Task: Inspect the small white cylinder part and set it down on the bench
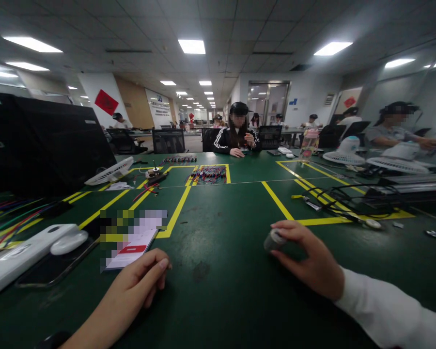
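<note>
Between the thumb and fingers of my right hand (310, 259) is a small grey cylinder (273, 240) with a paler end, tilted over the green tabletop (218, 291). I cannot tell whether it touches the table. My left hand (143, 281) rests at the lower left, its fingers loosely curled in and the thumb lying against them. No object shows in it, and its palm side is turned away. Just beyond this hand lies a white printed booklet (132, 247) with a red patch, partly blurred out.
To the left are a phone (58, 266), a white case (25, 257) and a black computer case (51, 145). A wire bundle (210, 174) lies inside yellow tape. Black cables (330, 203) and white fans (344, 152) are on the right. A person (238, 133) sits opposite.
</note>
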The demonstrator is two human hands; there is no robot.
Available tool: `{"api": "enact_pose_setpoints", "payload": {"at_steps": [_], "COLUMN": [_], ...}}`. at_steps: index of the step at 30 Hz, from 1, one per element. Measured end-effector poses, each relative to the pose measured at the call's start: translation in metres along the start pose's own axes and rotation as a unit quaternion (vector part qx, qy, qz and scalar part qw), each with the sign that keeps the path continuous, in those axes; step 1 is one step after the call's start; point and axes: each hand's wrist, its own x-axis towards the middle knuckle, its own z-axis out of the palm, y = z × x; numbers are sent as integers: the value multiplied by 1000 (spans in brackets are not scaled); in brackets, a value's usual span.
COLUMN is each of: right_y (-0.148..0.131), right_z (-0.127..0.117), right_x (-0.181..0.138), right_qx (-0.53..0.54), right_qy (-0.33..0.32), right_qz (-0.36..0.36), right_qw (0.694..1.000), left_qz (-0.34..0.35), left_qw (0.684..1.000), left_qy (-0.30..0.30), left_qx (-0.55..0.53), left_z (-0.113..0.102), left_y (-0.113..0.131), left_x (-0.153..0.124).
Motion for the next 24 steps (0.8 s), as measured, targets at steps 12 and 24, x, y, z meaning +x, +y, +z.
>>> {"api": "enact_pose_setpoints", "payload": {"at_steps": [12,24], "right_y": [-29,-26], "right_z": [44,49], "right_x": [22,26], "right_qx": [174,269], "right_qy": [-130,-117], "right_qz": [125,195], "right_qw": [968,936], "left_qz": [32,217], "left_qw": [999,976], "left_qy": [5,-22], "left_qx": [6,11], "left_z": [7,93], "left_y": [-1,77], "left_x": [4,53]}}
